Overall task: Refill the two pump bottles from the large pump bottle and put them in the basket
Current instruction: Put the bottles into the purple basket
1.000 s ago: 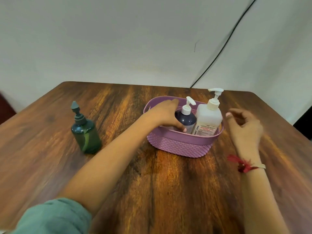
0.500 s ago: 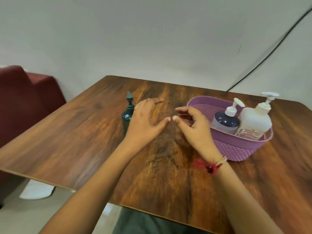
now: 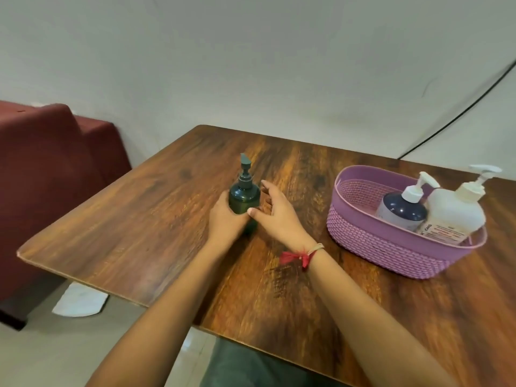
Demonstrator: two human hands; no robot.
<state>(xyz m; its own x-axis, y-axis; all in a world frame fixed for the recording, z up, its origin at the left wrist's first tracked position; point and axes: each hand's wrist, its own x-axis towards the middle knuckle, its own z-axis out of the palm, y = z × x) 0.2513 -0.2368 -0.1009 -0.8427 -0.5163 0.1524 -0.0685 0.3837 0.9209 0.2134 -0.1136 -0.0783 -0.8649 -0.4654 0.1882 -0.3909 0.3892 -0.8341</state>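
Head view: plain off-white wall (image 3: 251,65) behind, black cable (image 3: 458,113) running down it at right. Maroon sofa (image 3: 50,174) at left, white scrap (image 3: 79,301) on the tiled floor below the table edge. Dark wood-grain table (image 3: 293,289) fills the middle.

Dark green pump bottle (image 3: 244,195) upright on the table, left of centre, pump head on, nozzle pointing away. Left hand (image 3: 224,219) wrapped around its lower body from the near-left side, fingers hidden behind the bottle, so gripping it. Right hand (image 3: 275,213) just beside it on the right, thumb tip touching the bottle's lower right side, fingers spread and loosely curved behind; open, not closed around the bottle. Red thread band (image 3: 300,256) with a tassel on the right wrist. Both forearms bare, reaching in from the bottom edge.

Purple woven-pattern plastic basket (image 3: 385,247) on the table at right, well apart from the green bottle. Two bottles in its right end, both upright, leaning slightly: dark blue bottle with white pump (image 3: 402,210) on the left, large white pump bottle (image 3: 455,216) with a printed label on the right, the two touching side by side. Label text too blurred to read. Left part of the basket holds nothing visible from here.

Grey-green cloth (image 3: 251,367) at the bottom edge under the table rim.
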